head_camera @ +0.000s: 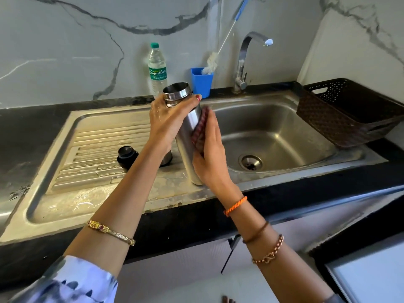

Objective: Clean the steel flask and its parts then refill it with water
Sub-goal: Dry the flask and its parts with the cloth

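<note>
Right now the left hand (167, 121) grips the steel flask (188, 136) round its open neck, holding it tilted above the sink's (284, 119) front rim, while the right hand (209, 154) presses a red checked cloth (200, 130) against its side. Its black cap (127, 154) sits on the wet drainboard (98, 149).

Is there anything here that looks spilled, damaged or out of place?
Nothing is damaged. Water lies pooled on the ribbed drainboard beside the black flask cap, as expected during washing. The steel flask is tilted only because both hands hold it.
</note>
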